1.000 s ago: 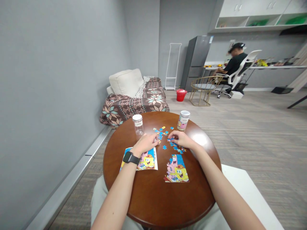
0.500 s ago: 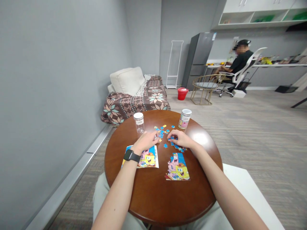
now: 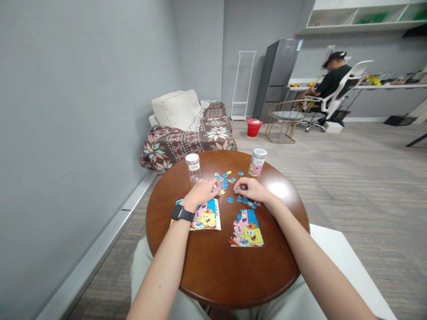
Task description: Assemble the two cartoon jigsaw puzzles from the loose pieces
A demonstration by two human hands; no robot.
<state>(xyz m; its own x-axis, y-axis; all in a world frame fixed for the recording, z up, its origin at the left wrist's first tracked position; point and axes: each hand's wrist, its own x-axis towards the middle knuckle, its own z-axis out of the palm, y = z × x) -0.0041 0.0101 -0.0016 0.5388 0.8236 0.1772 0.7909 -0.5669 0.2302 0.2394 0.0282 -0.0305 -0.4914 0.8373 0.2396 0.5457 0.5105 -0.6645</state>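
My left hand (image 3: 204, 192) reaches over the top of the printed picture sheet (image 3: 208, 218), its fingers curled together beside the scattered jigsaw pieces (image 3: 224, 181). Whatever its fingertips hold is too small to make out. Opposite it, my right hand (image 3: 252, 190) is closed in a pinch on a small blue jigsaw piece (image 3: 236, 190), just above more blue pieces (image 3: 248, 202). Nearer to me lies a partly joined jigsaw (image 3: 247, 231) with pink and yellow cartoon figures; its upper left edge is ragged.
A clear jar with a white lid (image 3: 194, 168) and a printed can (image 3: 257, 162) stand toward the far side of the round brown table (image 3: 230, 275). Beyond are a covered sofa (image 3: 190, 142), a red bin (image 3: 254, 128), a wire chair (image 3: 285, 116) and a seated person (image 3: 330, 82).
My right fingers have drawn together and lifted slightly off the blue pieces, with one piece now between them. My left hand has barely moved. The view has tipped down a little.
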